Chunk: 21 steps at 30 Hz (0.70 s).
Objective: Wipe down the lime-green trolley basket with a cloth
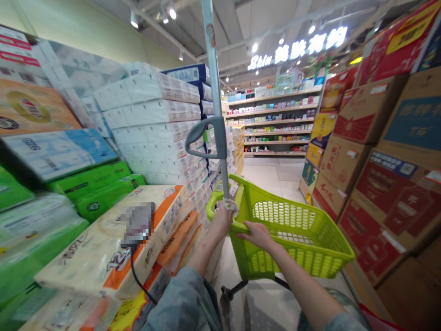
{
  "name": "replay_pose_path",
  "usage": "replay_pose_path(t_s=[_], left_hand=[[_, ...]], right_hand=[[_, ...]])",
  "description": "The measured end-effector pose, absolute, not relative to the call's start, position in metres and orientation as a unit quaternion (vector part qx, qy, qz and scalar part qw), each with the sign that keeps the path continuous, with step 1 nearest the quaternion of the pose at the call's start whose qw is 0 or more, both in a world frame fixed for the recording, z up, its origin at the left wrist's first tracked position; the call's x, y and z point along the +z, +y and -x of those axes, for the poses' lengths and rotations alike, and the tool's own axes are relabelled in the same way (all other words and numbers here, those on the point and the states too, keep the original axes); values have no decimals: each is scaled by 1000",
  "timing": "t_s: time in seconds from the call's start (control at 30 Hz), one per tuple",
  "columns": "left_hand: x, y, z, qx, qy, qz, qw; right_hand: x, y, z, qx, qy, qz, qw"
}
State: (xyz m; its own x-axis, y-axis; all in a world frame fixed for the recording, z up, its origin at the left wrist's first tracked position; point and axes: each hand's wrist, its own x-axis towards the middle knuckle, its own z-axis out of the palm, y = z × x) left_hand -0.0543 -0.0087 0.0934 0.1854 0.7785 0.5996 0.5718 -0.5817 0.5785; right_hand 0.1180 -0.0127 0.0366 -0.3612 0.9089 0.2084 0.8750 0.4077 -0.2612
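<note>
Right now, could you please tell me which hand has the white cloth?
The left hand, which holds the white cloth against the grey pole; the right hand touches only the green cart.

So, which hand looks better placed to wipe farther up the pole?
Left, I'd say. The left hand has the crumpled white cloth against the pole, below the grey handle. The right hand is on the edge of the green cart, with no cloth visible.
</note>
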Motion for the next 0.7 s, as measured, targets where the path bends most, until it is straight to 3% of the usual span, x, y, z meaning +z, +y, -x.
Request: replay_pose_path(t_s=[0.17, 0.33, 0.7], left_hand=[[120, 0, 42, 547, 372, -724, 193], [149, 7, 38, 605, 374, -686, 154], [85, -7, 54, 465, 436, -769, 52]], right_hand=[[38, -13, -118, 44, -823, 545, 152], [40, -14, -118, 44, -821, 550, 148], [28, -10, -118, 24, -820, 549, 161]])
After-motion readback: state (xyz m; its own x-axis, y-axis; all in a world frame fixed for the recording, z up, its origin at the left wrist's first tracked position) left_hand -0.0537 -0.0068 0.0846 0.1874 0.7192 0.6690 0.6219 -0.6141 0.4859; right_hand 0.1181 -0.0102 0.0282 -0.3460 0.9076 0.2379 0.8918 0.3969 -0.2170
